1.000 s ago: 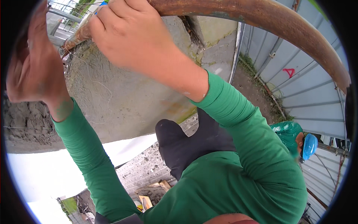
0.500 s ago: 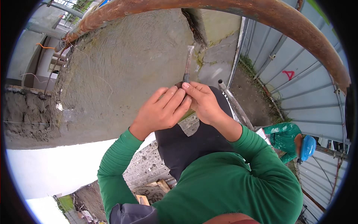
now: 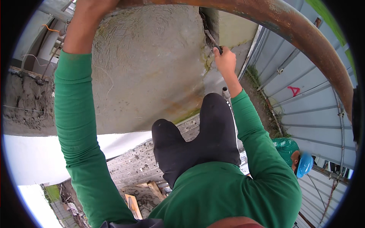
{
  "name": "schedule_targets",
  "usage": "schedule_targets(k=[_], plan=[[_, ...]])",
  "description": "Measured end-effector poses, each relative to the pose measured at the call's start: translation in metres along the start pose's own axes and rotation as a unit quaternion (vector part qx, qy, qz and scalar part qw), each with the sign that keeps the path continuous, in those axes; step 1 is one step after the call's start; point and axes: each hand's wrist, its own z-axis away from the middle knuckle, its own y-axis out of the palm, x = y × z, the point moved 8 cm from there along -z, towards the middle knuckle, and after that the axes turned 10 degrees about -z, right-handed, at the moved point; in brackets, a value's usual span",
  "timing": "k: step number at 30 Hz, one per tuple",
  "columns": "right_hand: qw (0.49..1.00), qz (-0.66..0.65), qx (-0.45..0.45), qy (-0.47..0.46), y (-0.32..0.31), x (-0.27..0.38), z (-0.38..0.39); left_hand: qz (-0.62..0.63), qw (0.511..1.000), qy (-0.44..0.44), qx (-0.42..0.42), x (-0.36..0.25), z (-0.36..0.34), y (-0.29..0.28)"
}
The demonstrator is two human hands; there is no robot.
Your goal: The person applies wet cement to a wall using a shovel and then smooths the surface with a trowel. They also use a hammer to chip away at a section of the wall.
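Note:
My left hand [image 3: 95,5] reaches to the curved rusty pipe [image 3: 289,26] at the top edge; its fingers are cut off from view. My right hand [image 3: 225,60] is closed on the dark handle of a narrow metal hand tool [image 3: 211,38], whose blade points up into a dark crack [image 3: 205,19] in the grey plastered concrete surface [image 3: 144,64]. The plaster around the crack is broken, with yellowish-green stains below it.
My legs [image 3: 190,136] are below me, above a speckled ledge [image 3: 133,163]. A short steel tube [image 3: 224,91] stands by my right knee. Corrugated metal fencing [image 3: 311,106] lines the right, where a person in a blue helmet [image 3: 305,164] is lower down. Rough mortar [image 3: 28,98] is at left.
Both hands were together on the tool half a second ago; now my left hand is up at the pipe and my right has carried the tool up and right into the crack.

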Motion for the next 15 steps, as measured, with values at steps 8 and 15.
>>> schedule_targets(k=[8,15], plan=[[0.998,-0.040,-0.039,-0.003,0.029,-0.037,0.016,0.104,0.992,-0.071,0.028,0.029,0.004,0.035],[0.999,0.038,-0.036,0.000,0.067,-0.021,-0.028,0.129,0.986,-0.073,0.075,0.021,-0.002,0.043]])
